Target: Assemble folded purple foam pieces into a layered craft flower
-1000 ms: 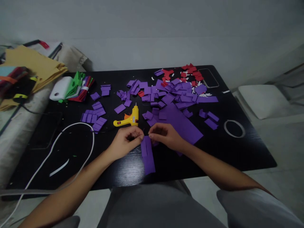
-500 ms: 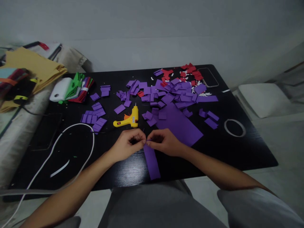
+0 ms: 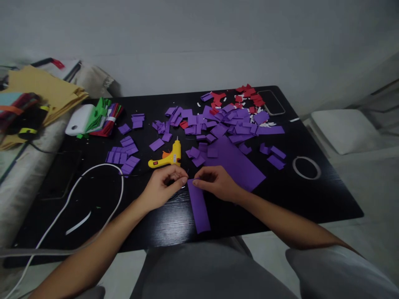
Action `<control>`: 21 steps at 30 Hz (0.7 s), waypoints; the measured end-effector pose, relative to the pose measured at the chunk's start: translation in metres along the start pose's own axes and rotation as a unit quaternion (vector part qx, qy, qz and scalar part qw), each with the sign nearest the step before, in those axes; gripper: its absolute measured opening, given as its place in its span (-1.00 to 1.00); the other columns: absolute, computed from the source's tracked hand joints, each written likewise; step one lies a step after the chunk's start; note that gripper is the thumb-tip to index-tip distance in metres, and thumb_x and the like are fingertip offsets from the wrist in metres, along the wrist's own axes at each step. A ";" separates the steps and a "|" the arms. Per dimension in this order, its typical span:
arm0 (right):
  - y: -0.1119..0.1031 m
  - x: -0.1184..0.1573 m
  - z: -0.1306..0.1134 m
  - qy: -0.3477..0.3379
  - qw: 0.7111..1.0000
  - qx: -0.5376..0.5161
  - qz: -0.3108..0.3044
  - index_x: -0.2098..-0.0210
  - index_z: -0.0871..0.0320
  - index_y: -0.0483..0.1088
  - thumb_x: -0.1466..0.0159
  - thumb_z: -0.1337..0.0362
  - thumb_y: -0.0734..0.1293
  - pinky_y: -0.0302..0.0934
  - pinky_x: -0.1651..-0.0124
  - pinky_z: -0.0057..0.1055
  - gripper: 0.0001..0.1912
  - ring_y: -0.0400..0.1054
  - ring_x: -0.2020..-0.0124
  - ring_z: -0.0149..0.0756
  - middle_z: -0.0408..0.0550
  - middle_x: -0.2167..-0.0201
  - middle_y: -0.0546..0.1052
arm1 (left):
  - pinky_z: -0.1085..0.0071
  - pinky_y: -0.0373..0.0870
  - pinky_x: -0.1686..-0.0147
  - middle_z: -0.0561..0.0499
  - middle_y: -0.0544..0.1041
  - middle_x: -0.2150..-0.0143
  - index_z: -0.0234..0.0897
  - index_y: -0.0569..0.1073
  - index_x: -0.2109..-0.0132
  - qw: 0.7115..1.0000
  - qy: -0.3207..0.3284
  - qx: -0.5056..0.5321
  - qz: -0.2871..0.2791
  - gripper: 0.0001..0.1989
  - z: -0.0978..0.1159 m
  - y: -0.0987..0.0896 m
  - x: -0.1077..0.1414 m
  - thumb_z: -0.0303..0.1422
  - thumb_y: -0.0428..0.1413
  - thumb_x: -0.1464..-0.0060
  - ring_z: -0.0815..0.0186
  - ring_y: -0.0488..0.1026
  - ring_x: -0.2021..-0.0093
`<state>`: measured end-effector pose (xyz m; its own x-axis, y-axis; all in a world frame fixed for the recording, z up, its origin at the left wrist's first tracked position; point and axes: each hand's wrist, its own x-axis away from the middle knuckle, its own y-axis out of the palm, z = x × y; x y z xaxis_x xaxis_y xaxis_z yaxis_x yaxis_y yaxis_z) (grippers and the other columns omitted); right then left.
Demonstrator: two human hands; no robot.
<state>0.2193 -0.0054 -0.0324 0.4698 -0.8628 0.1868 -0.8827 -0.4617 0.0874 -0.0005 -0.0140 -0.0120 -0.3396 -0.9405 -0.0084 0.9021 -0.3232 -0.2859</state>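
A long purple strip (image 3: 199,207) lies on the black table, running toward the front edge. My right hand (image 3: 216,182) pinches its far end between thumb and index finger. Just left of the strip's top, my left hand (image 3: 165,185) has thumb and fingertips pressed together; what they hold, if anything, is too small to make out. A yellow glue gun (image 3: 168,158) rests right behind my left hand. Beyond my right hand lies a large purple sheet (image 3: 238,166), partly under many small purple pieces (image 3: 218,130).
Red scraps (image 3: 257,99) lie at the back right, near a tape ring (image 3: 306,167). A white cable (image 3: 70,195) loops across the left of the table (image 3: 327,203). Bundled coloured strips (image 3: 106,120) and brown paper (image 3: 43,87) are at the back left.
My left hand has parted slightly from my right hand and the strip's end. The far end of the strip, earlier pinched between both hands, now shows flatter under my right thumb.
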 end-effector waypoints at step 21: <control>-0.003 -0.002 -0.001 0.010 1.000 -0.015 -0.018 0.39 0.19 0.58 -0.10 0.07 0.59 0.20 0.34 -0.44 -0.69 0.32 0.45 -0.42 -0.19 0.50 0.52 | 0.52 0.21 0.46 0.12 0.42 0.50 -0.32 0.50 0.36 0.998 -0.014 0.011 -0.053 -0.93 -0.004 -0.003 -0.001 -0.41 0.17 -0.06 0.44 0.29 0.48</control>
<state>0.2205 -0.0019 -0.0325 0.5015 -0.8409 0.2032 -0.8651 -0.4862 0.1231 -0.0044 -0.0118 -0.0153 -0.4257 -0.9036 0.0481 0.8674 -0.4227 -0.2627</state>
